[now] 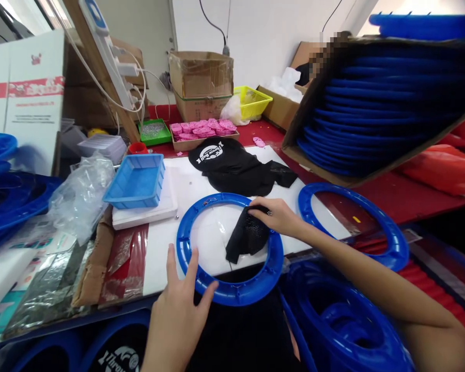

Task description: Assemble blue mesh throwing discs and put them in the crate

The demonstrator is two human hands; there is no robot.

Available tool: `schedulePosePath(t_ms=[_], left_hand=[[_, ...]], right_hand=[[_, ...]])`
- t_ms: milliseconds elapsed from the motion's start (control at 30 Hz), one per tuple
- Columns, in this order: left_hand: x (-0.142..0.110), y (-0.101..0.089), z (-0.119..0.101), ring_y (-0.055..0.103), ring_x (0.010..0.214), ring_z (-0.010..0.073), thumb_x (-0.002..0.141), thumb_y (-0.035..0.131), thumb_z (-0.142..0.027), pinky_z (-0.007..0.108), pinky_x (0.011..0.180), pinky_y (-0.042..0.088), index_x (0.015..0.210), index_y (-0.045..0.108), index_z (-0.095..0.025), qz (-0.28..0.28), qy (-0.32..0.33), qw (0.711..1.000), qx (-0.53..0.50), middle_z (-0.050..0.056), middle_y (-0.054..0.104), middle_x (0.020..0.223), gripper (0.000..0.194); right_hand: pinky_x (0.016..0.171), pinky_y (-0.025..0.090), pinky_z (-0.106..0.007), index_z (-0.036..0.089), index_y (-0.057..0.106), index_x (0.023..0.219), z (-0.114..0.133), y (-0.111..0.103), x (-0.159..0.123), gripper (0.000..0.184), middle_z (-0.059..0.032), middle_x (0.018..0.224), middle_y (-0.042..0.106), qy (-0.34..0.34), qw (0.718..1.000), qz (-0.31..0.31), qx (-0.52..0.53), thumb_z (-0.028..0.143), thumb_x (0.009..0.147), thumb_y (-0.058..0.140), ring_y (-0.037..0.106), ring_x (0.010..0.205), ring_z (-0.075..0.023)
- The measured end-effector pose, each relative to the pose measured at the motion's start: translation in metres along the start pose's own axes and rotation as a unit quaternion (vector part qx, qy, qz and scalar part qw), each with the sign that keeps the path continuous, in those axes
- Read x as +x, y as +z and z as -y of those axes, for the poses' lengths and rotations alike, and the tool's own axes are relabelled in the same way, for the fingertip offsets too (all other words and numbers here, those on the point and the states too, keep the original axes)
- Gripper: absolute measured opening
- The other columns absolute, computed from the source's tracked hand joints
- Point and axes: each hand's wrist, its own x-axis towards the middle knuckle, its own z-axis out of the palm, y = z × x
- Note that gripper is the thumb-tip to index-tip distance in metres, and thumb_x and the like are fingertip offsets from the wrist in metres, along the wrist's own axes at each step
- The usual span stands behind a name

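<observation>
A blue plastic ring (238, 295) lies in front of me on a white board (160, 258), overhanging its near edge. My right hand (275, 217) pinches a piece of black mesh fabric (250, 237) at the ring's right side, and the fabric hangs over the ring's opening. With fingers spread, my left hand (180, 299) is by the ring's lower left rim; whether it touches is hard to see. Beyond the ring lie black fabric pieces (240, 168), one bearing white "Throw Ball" lettering. A second blue ring (395, 243) rests at the right.
A blue tray (134, 183) stands left of the ring, near crumpled clear bags (81, 194). Behind are pink pieces (203, 129) in a shallow box and a green tray (155, 135). A carton of stacked blue rings (380, 108) tilts at the right; more rings (349, 315) sit below.
</observation>
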Motion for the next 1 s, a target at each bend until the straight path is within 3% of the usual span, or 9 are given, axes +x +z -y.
schedulePosePath(t_ms=[100, 233, 367, 500, 633, 733, 833, 933, 1000], left_hand=[[0.001, -0.014, 0.009, 0.062, 0.135, 0.0437, 0.083, 0.086, -0.034, 0.059, 0.101, 0.06, 0.159, 0.047, -0.04, 0.029, 0.159, 0.987, 0.01, 0.015, 0.026, 0.177, 0.086], [0.016, -0.019, 0.001, 0.048, 0.149, 0.0418, 0.088, 0.072, -0.009, 0.072, 0.119, 0.041, 0.145, 0.062, -0.034, 0.09, 0.286, 0.953, 0.045, 0.012, 0.047, 0.167, 0.062], [0.026, -0.024, -0.001, 0.04, 0.157, 0.0366, 0.087, 0.058, 0.005, 0.075, 0.127, 0.028, 0.138, 0.066, -0.032, 0.144, 0.308, 0.94, 0.034, 0.007, 0.059, 0.156, 0.063], [0.042, -0.042, 0.002, 0.022, 0.164, 0.0418, 0.084, 0.077, -0.008, 0.07, 0.125, 0.037, 0.142, 0.065, -0.034, 0.166, 0.266, 0.949, -0.024, 0.009, 0.031, 0.176, 0.064], [0.102, -0.053, -0.018, 0.036, 0.16, 0.035, 0.084, 0.086, -0.027, 0.06, 0.129, 0.036, 0.158, 0.049, -0.033, 0.103, 0.248, 0.944, -0.193, 0.012, 0.039, 0.172, 0.083], [0.161, -0.046, -0.034, 0.059, 0.14, 0.0342, 0.076, 0.094, -0.034, 0.053, 0.118, 0.05, 0.143, 0.065, -0.026, 0.146, 0.289, 0.885, -0.334, 0.014, 0.061, 0.153, 0.073], [0.204, -0.031, -0.038, 0.071, 0.12, 0.0313, 0.068, 0.098, -0.036, 0.047, 0.105, 0.059, 0.129, 0.07, -0.018, 0.169, 0.287, 0.857, -0.392, 0.015, 0.071, 0.134, 0.069], [0.218, -0.011, -0.033, 0.074, 0.109, 0.0279, 0.067, 0.098, -0.035, 0.044, 0.099, 0.06, 0.128, 0.067, -0.017, 0.117, 0.245, 0.867, -0.417, 0.013, 0.075, 0.123, 0.071], [0.216, 0.0, -0.03, 0.075, 0.102, 0.0249, 0.078, 0.09, -0.034, 0.042, 0.096, 0.061, 0.121, 0.068, -0.017, 0.08, 0.213, 0.871, -0.436, 0.01, 0.077, 0.114, 0.052]], right_hand=[[0.07, 0.05, -0.034, 0.027, 0.07, 0.086, 0.005, 0.0, -0.002, 0.019, -0.001, 0.079, 0.072, 0.029, 0.998, -0.057, 0.023, 0.044, 0.093, 0.065, 0.065, 0.072, -0.0209], [0.052, 0.033, -0.03, 0.025, 0.05, 0.064, 0.023, -0.005, 0.006, 0.053, 0.0014, 0.06, 0.047, 0.074, 0.977, -0.174, 0.103, 0.065, 0.096, 0.062, 0.043, 0.056, -0.0154], [0.046, 0.035, -0.031, 0.026, 0.049, 0.064, 0.037, -0.006, 0.011, 0.06, -0.0002, 0.059, 0.048, 0.179, 0.919, -0.102, 0.336, 0.079, 0.089, 0.065, 0.045, 0.053, -0.0167], [0.051, 0.05, -0.033, 0.025, 0.066, 0.089, 0.05, -0.008, 0.006, 0.05, -0.0031, 0.071, 0.06, 0.243, 0.838, -0.03, 0.488, 0.075, 0.09, 0.066, 0.056, 0.059, -0.0189], [0.06, 0.054, -0.032, 0.032, 0.056, 0.139, 0.053, -0.01, 0.004, 0.069, -0.0012, 0.085, 0.067, 0.16, 0.869, 0.037, 0.466, 0.063, 0.083, 0.081, 0.064, 0.069, -0.0202], [0.069, 0.055, -0.03, 0.037, 0.035, 0.154, 0.036, -0.008, 0.017, 0.098, 0.0025, 0.094, 0.069, 0.049, 0.897, 0.147, 0.414, 0.04, 0.075, 0.094, 0.068, 0.079, -0.0193], [0.082, 0.057, -0.031, 0.033, 0.043, 0.149, 0.01, -0.003, 0.046, 0.081, -0.0004, 0.106, 0.071, 0.011, 0.907, 0.182, 0.381, 0.035, 0.083, 0.088, 0.071, 0.094, -0.0195], [0.086, 0.055, -0.03, 0.027, 0.064, 0.132, -0.004, 0.005, 0.075, 0.049, -0.003, 0.112, 0.072, 0.003, 0.923, 0.107, 0.369, 0.043, 0.089, 0.081, 0.069, 0.103, -0.0204], [0.083, 0.054, -0.029, 0.023, 0.074, 0.108, -0.005, 0.014, 0.085, 0.031, -0.0033, 0.107, 0.072, 0.0, 0.939, 0.048, 0.341, 0.05, 0.093, 0.075, 0.067, 0.1, -0.0198]])
